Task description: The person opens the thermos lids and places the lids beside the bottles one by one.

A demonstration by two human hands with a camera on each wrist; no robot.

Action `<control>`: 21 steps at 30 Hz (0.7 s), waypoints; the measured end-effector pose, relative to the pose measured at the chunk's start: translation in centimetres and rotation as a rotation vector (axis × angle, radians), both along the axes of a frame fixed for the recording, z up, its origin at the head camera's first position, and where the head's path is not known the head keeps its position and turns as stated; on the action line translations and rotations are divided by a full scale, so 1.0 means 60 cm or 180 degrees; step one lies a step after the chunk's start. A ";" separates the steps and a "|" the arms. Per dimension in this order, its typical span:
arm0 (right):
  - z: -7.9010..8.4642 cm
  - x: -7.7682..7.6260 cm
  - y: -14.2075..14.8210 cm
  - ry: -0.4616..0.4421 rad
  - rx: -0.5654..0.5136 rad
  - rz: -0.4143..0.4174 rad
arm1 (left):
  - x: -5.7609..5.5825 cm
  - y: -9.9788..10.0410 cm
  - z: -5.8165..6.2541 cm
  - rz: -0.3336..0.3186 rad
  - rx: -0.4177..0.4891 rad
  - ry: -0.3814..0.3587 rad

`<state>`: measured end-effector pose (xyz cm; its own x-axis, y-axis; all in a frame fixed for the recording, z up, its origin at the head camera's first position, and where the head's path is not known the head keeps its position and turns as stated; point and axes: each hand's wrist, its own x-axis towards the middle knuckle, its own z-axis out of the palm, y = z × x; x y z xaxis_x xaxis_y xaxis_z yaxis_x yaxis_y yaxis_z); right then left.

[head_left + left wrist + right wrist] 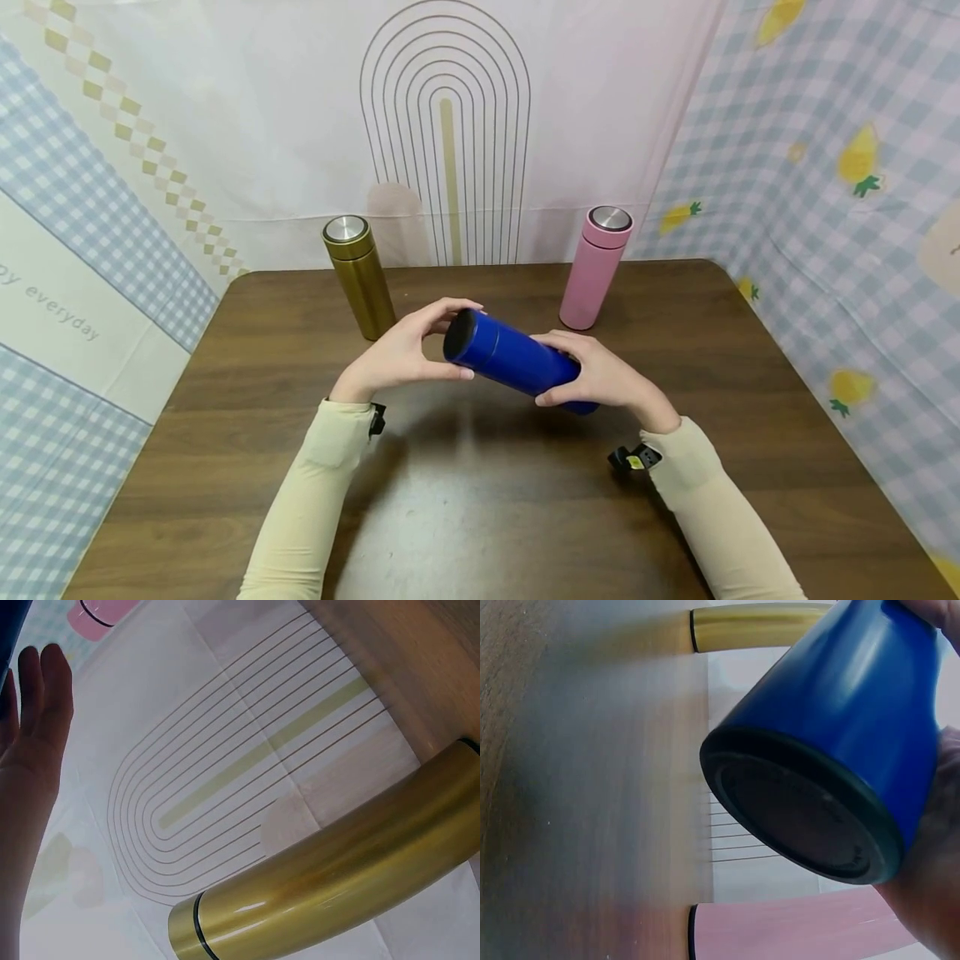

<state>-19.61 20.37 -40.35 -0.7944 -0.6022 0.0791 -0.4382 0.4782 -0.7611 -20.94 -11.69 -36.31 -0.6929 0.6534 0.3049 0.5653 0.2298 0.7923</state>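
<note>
A blue vacuum flask [517, 357] is held tilted above the table, its dark round cap end up to the left. My right hand [596, 371] grips its lower body, thumb in front and fingers over the top. At the cap end, my left hand [408, 346] has its thumb below and its fingers above and behind, pinching the cap. In the right wrist view, the flask's black base [795, 810] faces the camera. Some left fingers [52, 690] look nearly straight in the left wrist view, where only a dark strip of flask shows.
A gold flask [363, 279] stands at the back left of the wooden table [465, 517], close to my left hand. At the back right stands a pink flask [592, 271]. Patterned cloth [300, 100] hangs behind the table and along its sides.
</note>
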 end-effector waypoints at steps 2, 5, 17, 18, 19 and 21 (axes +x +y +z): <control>0.000 -0.001 0.001 -0.0003 -0.0001 -0.0019 | 0.000 -0.001 -0.001 0.0105 -0.0039 0.0130; 0.000 -0.002 0.001 0.0009 -0.0007 -0.0060 | 0.000 -0.002 -0.002 0.0273 -0.0081 0.0303; -0.017 -0.005 -0.003 0.0163 -0.0058 -0.0101 | 0.000 0.005 -0.008 0.0489 0.0055 0.0590; -0.019 -0.005 -0.004 0.0186 -0.0058 -0.0106 | 0.001 0.006 -0.007 0.0483 0.0074 0.0560; -0.020 -0.005 -0.004 0.0208 -0.0057 -0.0112 | 0.000 0.006 -0.008 0.0485 0.0091 0.0523; -0.022 -0.004 -0.005 0.0228 -0.0058 -0.0133 | 0.000 0.007 -0.009 0.0487 0.0130 0.0449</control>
